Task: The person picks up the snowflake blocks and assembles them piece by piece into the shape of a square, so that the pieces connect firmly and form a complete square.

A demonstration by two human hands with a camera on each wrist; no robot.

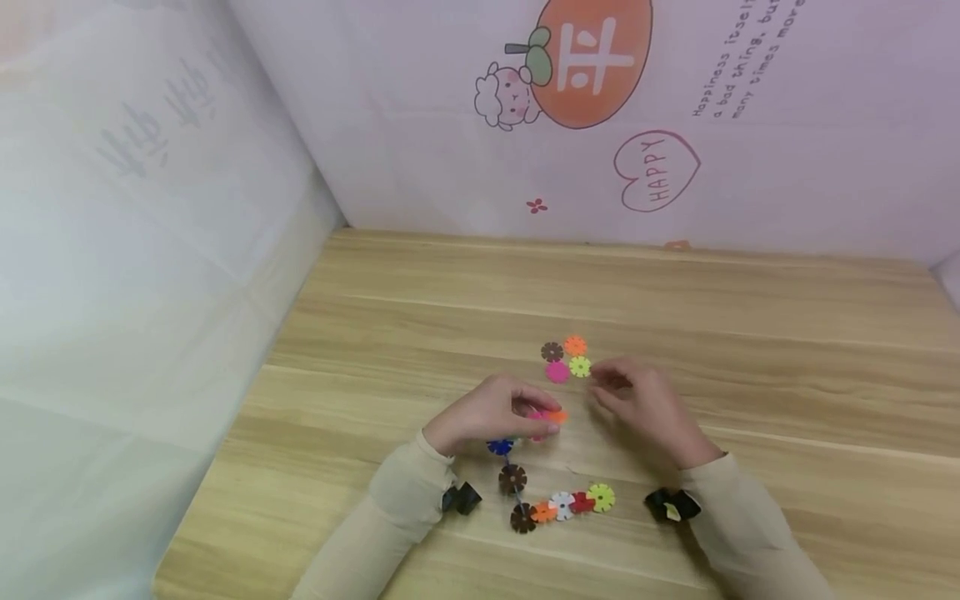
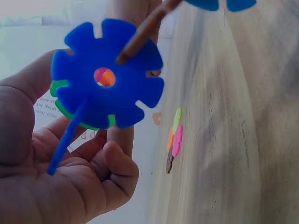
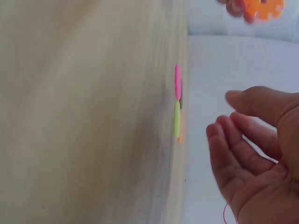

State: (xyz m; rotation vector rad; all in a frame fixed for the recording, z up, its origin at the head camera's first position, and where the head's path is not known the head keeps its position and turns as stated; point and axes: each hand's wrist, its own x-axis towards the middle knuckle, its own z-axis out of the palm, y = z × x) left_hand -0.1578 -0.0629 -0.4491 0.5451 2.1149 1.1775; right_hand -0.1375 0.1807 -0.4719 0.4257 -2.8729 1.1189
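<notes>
While the right hand (image 1: 641, 396) hangs empty, thumb parted from bent fingers, the loose yellow disc (image 1: 577, 367) lies flat just left of its fingertips, closer to it than to the left hand (image 1: 498, 407), which pinches an orange disc (image 1: 557, 416) ending the linked chain (image 1: 507, 477). A pink disc (image 1: 557, 372) lies beside the yellow one.

Left hand (image 1: 498, 408) pinching disc chain (image 1: 513, 483), right hand (image 1: 645, 402) beside four discs (image 1: 557, 372)
</notes>
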